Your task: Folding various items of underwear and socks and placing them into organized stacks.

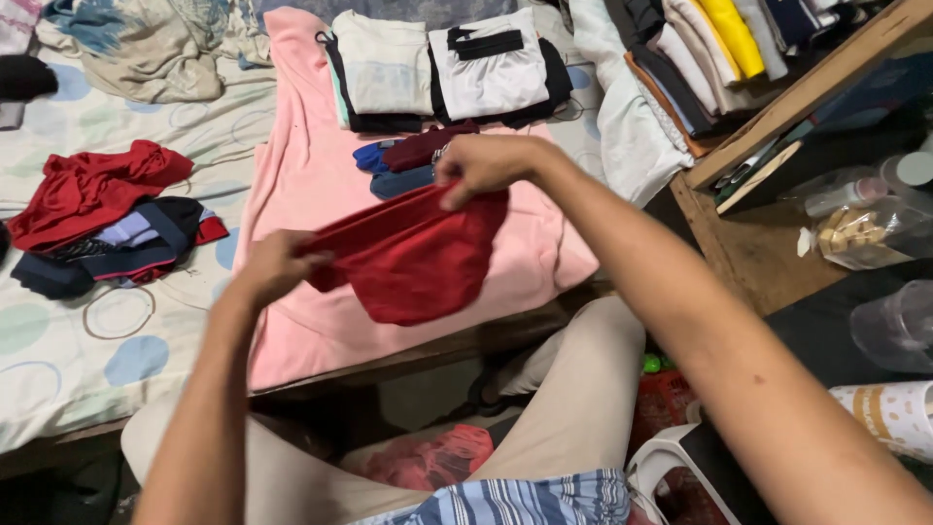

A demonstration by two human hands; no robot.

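Observation:
Both my hands hold a small red garment [413, 261] above the front edge of a bed. My left hand [275, 266] pinches its left corner. My right hand [483, 165] grips its upper right edge, so the cloth hangs stretched and slanted between them. Under it lies a spread pink cloth [301, 194]. Small folded dark red and blue pieces [408, 160] lie on the pink cloth just beyond my right hand.
Folded white and black clothes [442, 68] sit at the back. A loose pile of red and dark garments [102, 219] lies on the spotted sheet [78, 331] at left. A wooden shelf [768, 243] with stacked clothes [700, 49], plastic bags and cups stands at right.

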